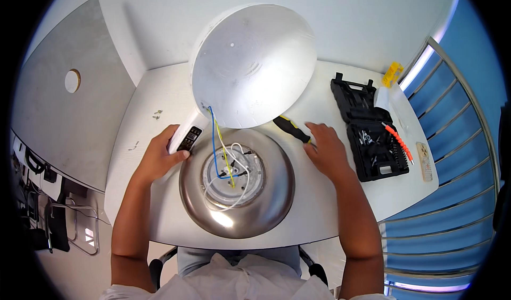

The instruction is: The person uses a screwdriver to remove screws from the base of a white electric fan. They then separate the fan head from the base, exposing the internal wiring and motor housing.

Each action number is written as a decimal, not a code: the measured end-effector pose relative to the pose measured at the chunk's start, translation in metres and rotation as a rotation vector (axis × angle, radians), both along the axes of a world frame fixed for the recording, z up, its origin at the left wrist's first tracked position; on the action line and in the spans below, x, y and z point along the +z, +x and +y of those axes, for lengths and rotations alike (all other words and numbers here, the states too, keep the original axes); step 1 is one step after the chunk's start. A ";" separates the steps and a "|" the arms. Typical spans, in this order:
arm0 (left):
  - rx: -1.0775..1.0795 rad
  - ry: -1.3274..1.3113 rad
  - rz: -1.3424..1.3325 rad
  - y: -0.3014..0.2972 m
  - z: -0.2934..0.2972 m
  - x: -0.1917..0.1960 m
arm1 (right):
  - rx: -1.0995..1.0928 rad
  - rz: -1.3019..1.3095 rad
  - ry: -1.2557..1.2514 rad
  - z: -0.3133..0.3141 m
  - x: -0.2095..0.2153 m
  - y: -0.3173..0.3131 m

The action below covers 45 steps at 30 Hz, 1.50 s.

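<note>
My left hand (159,156) is closed on the end of a white housing with a black panel (190,139), which joins a large white dome-shaped shell (255,60) tilted up on the table. A blue wire (214,145) and a yellow-green wire run from the shell down to a brushed-metal round bowl-shaped base (266,204). White wires loop over the clear round plate in its middle. Fingers apart, my right hand (327,151) is at the end of a black and yellow screwdriver handle (291,129); the screwdriver's shaft does not show.
An opened black tool case (372,151) with bits lies on the right, an orange flexible shaft (398,143) across it. Behind it sits a yellow block (393,75). Small screws (157,114) lie at left. A metal railing (463,92) flanks the table's right side; a grey panel (69,119) its left.
</note>
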<state>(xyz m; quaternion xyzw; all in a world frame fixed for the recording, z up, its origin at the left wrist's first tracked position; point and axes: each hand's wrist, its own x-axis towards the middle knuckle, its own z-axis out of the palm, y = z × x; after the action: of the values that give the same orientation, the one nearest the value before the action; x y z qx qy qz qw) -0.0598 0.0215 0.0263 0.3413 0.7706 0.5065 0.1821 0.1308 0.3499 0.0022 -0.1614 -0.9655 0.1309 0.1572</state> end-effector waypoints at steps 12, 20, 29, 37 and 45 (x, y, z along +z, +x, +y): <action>-0.059 0.007 0.283 -0.029 0.015 -0.009 | -0.106 -0.095 0.134 -0.011 -0.021 -0.042; -0.019 -0.062 0.641 -0.034 0.014 -0.016 | -0.067 -0.193 0.108 -0.011 -0.005 -0.022; 0.055 -0.137 0.774 -0.027 0.010 -0.014 | 0.020 -0.067 0.188 -0.017 -0.014 -0.023; 0.028 -0.100 0.731 -0.029 0.009 -0.019 | 0.068 -0.036 0.160 -0.030 -0.008 -0.024; 0.034 -0.161 0.641 -0.028 0.010 -0.018 | 0.137 0.168 0.215 -0.039 -0.001 -0.022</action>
<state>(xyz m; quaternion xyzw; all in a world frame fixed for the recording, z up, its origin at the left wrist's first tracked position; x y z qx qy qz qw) -0.0878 0.0317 0.0081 0.4550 0.8319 0.3135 -0.0517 0.1084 0.3105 0.0008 -0.0659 -0.9661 0.0501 0.2445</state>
